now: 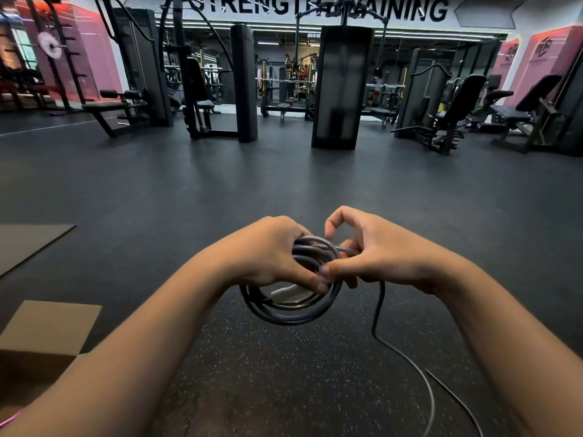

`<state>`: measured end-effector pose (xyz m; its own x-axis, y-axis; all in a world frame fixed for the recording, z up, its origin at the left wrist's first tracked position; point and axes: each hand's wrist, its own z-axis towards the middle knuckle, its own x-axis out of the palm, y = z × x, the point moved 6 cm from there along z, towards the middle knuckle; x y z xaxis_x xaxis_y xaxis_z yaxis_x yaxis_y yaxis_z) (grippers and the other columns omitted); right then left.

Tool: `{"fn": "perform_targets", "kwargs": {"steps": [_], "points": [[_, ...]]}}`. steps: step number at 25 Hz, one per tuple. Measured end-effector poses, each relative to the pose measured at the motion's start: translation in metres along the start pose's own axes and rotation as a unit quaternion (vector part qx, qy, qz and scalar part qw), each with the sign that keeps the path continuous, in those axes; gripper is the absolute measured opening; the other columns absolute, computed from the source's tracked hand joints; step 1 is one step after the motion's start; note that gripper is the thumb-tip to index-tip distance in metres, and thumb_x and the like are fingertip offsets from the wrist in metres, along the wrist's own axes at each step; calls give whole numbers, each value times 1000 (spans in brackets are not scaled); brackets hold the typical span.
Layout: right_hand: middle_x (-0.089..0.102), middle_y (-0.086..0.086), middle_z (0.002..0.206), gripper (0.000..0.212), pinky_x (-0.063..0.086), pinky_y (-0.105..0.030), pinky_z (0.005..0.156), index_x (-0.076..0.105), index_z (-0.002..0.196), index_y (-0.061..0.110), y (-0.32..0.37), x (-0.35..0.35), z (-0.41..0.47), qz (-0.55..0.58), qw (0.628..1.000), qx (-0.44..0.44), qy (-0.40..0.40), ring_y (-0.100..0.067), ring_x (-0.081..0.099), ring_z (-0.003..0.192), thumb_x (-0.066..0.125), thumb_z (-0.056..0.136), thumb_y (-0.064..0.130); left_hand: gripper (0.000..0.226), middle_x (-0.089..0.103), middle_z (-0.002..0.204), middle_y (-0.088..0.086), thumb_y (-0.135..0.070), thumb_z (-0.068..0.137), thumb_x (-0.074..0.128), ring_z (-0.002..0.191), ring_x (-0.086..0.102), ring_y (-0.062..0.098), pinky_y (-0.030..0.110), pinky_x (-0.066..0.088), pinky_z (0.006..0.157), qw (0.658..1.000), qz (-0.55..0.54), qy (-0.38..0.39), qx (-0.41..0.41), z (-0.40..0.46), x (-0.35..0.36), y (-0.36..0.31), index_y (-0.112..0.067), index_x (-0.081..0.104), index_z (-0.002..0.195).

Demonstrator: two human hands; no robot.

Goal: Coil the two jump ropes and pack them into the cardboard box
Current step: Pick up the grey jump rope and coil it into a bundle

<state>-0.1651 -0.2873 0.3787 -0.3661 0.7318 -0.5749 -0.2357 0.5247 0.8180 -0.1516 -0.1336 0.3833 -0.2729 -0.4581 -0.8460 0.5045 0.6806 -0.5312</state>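
Note:
A dark grey jump rope (291,313) hangs as a coil of several loops between my hands, above the floor. My left hand (268,253) grips the coil's top from the left. My right hand (375,250) pinches the rope at the coil's right side, thumb and fingers closed on it. A pale handle (288,293) shows inside the coil. The rope's loose tail (378,310) drops from my right hand and trails along the floor to the lower right. An open cardboard box (47,329) sits at the lower left, partly hidden by my left forearm. A pink strand (14,416) shows at the bottom left corner.
Black speckled rubber floor (284,373) lies under my hands. A dark mat (28,241) lies at the left. Weight machines (342,86) and benches (110,107) stand across the far side of the gym.

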Motion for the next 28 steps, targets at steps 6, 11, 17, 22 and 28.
{"fn": "perform_targets", "kwargs": {"steps": [6,11,17,22,28], "points": [[59,-19,71,66,30,-25,44,65,103,11,6,-16,-5,214,974,-34,-60,-20,47,50,43,94,73,22,81,91,6,-25,77,89,80,69,15,35,53,78,974,-209,-66,56,-6,-12,2,-17,80,96],[68,-10,80,86,32,-31,52,73,92,9,-8,-20,-1,169,976,-23,-134,-24,50,59,34,87,86,31,70,96,18,-28,81,80,40,31,7,19,28,36,847,-499,-183,35,2,-4,7,-1,73,95],[69,-1,73,23,41,-15,51,70,105,14,16,13,5,220,941,-140,-215,-8,59,56,73,93,34,21,63,71,8,-31,90,76,35,37,6,23,31,38,735,-591,-330,-40,4,6,14,-15,66,80],[47,8,65,14,30,-15,45,64,99,21,12,16,9,240,942,-109,-209,-1,37,49,55,106,29,22,68,86,13,-34,87,78,43,43,9,29,43,47,775,-541,-326,-24,-1,1,18,-13,71,89],[46,9,71,17,35,-9,52,60,111,11,14,1,7,178,955,-126,-202,2,44,55,50,108,23,94,67,124,8,-54,63,92,91,70,13,39,59,89,839,-472,-265,-56,-4,-32,37,-20,48,138]]}}
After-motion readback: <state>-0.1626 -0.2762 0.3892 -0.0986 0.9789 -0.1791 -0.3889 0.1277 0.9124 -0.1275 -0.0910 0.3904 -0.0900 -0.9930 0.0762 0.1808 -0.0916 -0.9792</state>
